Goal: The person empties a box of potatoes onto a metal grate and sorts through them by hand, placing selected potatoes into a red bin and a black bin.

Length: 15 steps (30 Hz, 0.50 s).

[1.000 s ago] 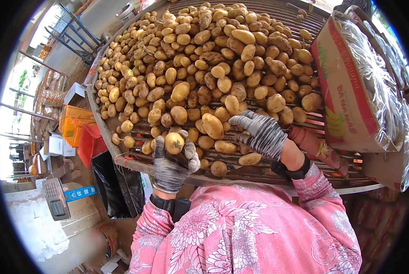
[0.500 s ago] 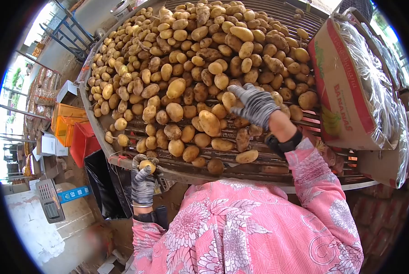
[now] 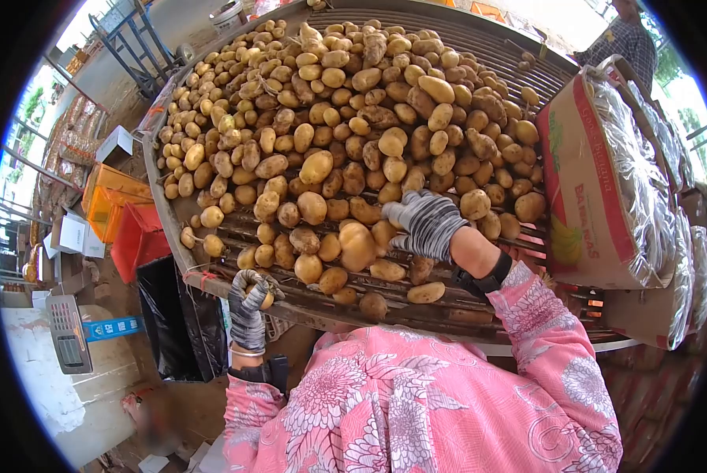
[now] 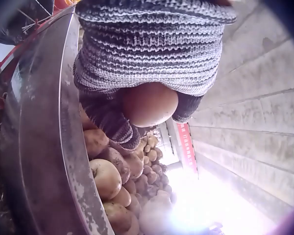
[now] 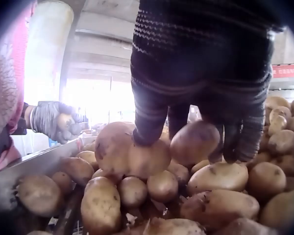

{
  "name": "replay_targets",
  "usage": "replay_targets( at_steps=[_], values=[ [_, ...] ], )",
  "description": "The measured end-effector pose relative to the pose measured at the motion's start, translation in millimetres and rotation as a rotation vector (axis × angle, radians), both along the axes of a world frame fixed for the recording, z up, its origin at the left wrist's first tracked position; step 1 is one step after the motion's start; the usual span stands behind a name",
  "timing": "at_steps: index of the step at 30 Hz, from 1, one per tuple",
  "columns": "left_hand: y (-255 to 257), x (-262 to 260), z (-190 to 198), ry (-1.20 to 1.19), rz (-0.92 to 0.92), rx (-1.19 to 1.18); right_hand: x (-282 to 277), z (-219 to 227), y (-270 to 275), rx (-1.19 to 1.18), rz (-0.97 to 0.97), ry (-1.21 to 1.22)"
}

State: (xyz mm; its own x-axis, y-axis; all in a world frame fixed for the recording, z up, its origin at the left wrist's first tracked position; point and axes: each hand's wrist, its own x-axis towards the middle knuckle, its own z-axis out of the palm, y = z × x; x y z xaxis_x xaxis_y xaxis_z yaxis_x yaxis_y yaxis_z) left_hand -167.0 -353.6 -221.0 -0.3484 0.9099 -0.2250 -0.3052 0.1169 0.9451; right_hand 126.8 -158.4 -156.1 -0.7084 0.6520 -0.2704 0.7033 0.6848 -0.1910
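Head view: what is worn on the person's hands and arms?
The left hand and right hand wear knitted gloves streaked black, grey and white. Black straps circle both wrists, and pink sleeves, printed with large grey and white flowers, cover the arms above them.

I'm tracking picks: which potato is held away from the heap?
The potato in the left hand, near the table's rim; that hand alone is clear of the heap.

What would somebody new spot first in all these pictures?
Probably the big heap of potatoes, spread over the slatted table. Next, maybe the bright pink flowery shirt at the bottom of the head view, and the banana box to the right of the heap.
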Motion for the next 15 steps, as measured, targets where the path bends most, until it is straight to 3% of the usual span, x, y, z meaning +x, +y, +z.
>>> replay_targets(
  at_steps=[2,5,6,9,11,13,15],
  values=[
    [3.1,-1.4,-1.6,0.056,0.022,-0.003,-5.9,6.1,0.7,-0.086,0.161,-0.044],
    [7.3,-4.0,-6.5,0.131,0.057,-0.047,-25.6,22.0,16.9,-0.222,0.133,-0.033],
    [7.3,-3.4,-6.2,0.152,0.060,-0.058,-29.2,12.6,23.3,-0.061,0.159,0.080],
    [8.8,3.2,1.5,0.267,0.102,-0.069,-68.7,18.5,33.6,-0.112,0.172,0.166],
    [7.2,-1.5,-4.8,0.244,0.079,-0.066,-112.2,15.0,26.4,-0.230,0.327,-0.009],
    [5.9,-1.5,-4.7,0.246,0.058,-0.054,-134.3,-6.5,3.8,-0.171,0.555,0.103],
    [6.5,2.7,6.4,0.309,0.085,-0.062,-150.8,-27.7,-18.0,-0.040,0.550,0.052]
  ],
)
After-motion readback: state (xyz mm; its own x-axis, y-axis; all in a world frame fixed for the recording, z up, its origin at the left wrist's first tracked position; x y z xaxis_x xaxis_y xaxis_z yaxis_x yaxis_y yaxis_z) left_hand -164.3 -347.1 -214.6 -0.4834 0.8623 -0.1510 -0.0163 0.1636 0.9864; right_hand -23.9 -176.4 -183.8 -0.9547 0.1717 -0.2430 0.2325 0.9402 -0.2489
